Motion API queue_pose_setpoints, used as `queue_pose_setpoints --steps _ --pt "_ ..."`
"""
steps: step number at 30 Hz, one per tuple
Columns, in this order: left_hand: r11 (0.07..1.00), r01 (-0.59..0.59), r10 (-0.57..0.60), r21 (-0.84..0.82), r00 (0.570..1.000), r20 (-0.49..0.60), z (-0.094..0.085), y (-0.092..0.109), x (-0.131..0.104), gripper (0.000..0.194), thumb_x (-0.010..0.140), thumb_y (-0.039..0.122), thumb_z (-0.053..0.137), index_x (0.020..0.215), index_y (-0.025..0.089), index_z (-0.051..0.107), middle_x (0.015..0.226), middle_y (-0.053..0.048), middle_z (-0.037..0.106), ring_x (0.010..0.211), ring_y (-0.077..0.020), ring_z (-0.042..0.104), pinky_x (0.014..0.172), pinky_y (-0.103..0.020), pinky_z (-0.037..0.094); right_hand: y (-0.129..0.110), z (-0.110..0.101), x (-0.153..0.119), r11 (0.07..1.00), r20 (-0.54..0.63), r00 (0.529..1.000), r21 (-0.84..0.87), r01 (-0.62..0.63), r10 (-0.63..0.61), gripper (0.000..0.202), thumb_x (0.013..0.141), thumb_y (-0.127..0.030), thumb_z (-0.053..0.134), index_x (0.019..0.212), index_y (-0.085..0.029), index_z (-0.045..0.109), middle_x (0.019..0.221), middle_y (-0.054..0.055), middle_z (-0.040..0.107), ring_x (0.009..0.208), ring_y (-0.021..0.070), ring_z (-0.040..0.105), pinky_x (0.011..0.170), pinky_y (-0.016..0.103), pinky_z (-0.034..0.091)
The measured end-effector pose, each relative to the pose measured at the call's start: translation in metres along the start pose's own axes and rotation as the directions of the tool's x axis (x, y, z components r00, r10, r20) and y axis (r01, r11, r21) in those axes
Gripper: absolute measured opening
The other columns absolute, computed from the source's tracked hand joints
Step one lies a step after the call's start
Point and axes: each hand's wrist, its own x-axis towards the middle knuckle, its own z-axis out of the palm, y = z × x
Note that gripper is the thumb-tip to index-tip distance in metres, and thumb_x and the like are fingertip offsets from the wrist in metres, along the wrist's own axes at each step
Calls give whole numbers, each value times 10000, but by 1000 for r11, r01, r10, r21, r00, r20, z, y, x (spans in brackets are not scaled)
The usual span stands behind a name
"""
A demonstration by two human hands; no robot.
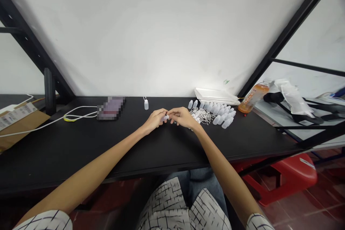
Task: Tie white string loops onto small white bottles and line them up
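Observation:
Near the middle of the black table, my left hand [155, 120] is closed round a small translucent bottle [164, 118] lying sideways. My right hand [181, 117] meets it from the right, its fingers pinched at the bottle's white top end. Just right of my right hand lies a pile of white looped pieces [202, 115]. Several small translucent bottles [227, 123] lie in rows behind and beside that pile. One small bottle [146, 104] with a white loop on top stands upright behind my left hand.
A phone [111, 108] and a white cable [81, 115] lie to the left, with cardboard [18, 125] at the far left. White sheets [215, 96] rest against the wall. An orange drink bottle [253, 97] leans at the right. A red stool [293, 176] stands below.

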Motion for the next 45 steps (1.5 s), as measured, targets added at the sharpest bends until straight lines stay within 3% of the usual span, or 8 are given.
queue_pose_setpoints --steps 4,9,17,22,26,33,41,45 --pt "999 35 -34 23 998 -45 1 4 -2 295 902 440 440 866 186 585 723 7 528 479 -59 364 406 -163 231 -3 1 -2 1000 48 999 9 11 -12 210 829 -160 554 982 -134 695 807 56 692 667 138 679 423 155 462" --pt "998 65 -65 -15 996 -65 0 5 -1 291 901 428 429 902 191 597 759 2 542 450 -50 337 389 -169 195 -3 0 -3 1000 90 996 8 25 -26 248 822 -231 611 1033 -133 697 804 58 695 682 151 680 433 169 487" --pt "998 56 -57 -14 996 -63 1 7 -3 431 914 555 413 973 178 615 789 -25 577 452 -60 371 387 -176 210 8 9 2 997 99 992 -15 76 -74 262 782 -269 650 991 -124 712 771 53 701 609 138 651 418 186 476" --pt "997 74 -76 -32 995 -65 0 6 -2 437 922 560 416 990 177 614 799 -23 574 448 -50 351 395 -169 193 3 6 0 998 76 995 2 70 -70 304 835 -301 607 1064 -133 717 936 91 729 681 149 678 443 186 485" --pt "997 71 -73 -34 995 -64 1 6 -1 456 926 567 414 982 163 618 792 -31 576 445 -47 339 395 -167 175 1 3 -1 997 78 994 23 70 -71 332 870 -239 517 1124 -145 709 1056 103 718 748 148 691 490 192 504" --pt "998 53 -55 -43 997 -56 0 5 -1 462 918 570 419 977 162 628 764 -29 577 438 -54 354 390 -175 185 4 4 -1 989 61 990 -68 129 -125 378 793 -125 526 1108 -162 731 969 70 739 707 138 683 529 203 494" --pt "999 45 -45 1 996 -72 1 4 -2 439 925 549 398 942 172 623 744 -18 571 454 -71 364 398 -197 216 7 5 1 988 47 991 -78 132 -128 289 828 -207 591 1076 -151 727 948 72 741 675 152 692 594 249 525" --pt "995 -25 34 95 995 -93 2 1 -2 431 948 527 365 987 188 627 774 -23 576 514 -93 397 423 -198 255 7 4 0 990 14 991 -48 132 -131 315 816 -181 605 1122 -157 678 875 55 731 656 148 699 668 276 552"
